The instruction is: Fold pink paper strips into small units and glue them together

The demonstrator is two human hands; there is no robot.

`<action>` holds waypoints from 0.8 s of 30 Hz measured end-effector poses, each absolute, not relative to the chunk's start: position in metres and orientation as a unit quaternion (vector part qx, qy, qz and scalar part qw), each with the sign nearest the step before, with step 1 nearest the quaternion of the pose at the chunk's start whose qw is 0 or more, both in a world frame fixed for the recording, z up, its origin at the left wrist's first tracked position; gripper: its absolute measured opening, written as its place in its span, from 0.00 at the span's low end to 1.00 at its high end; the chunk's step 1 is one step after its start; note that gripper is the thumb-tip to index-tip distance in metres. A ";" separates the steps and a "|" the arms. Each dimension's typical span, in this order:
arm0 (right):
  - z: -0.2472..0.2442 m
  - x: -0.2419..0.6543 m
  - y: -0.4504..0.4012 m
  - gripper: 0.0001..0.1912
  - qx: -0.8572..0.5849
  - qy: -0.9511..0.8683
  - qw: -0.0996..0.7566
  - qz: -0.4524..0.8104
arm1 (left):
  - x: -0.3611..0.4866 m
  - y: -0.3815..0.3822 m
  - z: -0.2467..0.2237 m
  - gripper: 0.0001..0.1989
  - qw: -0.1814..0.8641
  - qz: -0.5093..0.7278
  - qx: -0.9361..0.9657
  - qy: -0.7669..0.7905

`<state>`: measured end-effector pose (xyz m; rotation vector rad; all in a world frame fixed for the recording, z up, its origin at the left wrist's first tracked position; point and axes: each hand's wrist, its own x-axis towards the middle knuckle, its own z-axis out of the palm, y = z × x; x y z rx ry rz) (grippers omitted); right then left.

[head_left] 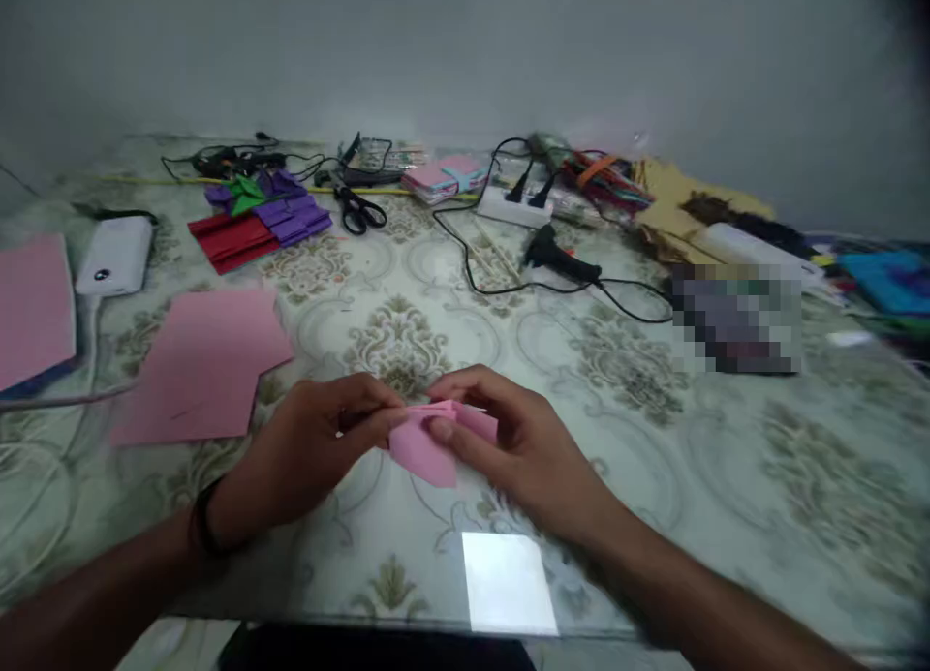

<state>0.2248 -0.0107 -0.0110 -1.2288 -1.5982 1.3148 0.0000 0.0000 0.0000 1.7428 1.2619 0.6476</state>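
Observation:
A small folded piece of pink paper (425, 450) is held up between both hands over the patterned tabletop. My left hand (326, 439) pinches its left edge between thumb and fingers. On the other side, my right hand (515, 448) grips it, the thumb lying across the front and the fingers behind. Part of the paper is covered by the fingers. Larger pink sheets (210, 371) lie flat on the table, left of my left hand.
At the far left are a white power bank (116, 255) with a cable and more pink paper (33, 308). Folded red paper (232, 240), purple paper (297, 216) and scissors (356, 209) lie behind. A black glue gun (559, 257) trails its cord near a white power strip (514, 206).

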 end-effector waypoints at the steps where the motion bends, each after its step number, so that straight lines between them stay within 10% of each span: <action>1: -0.011 0.225 -0.010 0.09 -0.467 -0.619 0.359 0.520 | 0.000 0.000 0.000 0.09 0.435 0.262 0.695 0.509; 24: -0.015 0.222 -0.009 0.09 -0.485 -0.618 0.348 0.512 | 0.002 -0.003 -0.004 0.14 0.484 0.234 0.665 0.519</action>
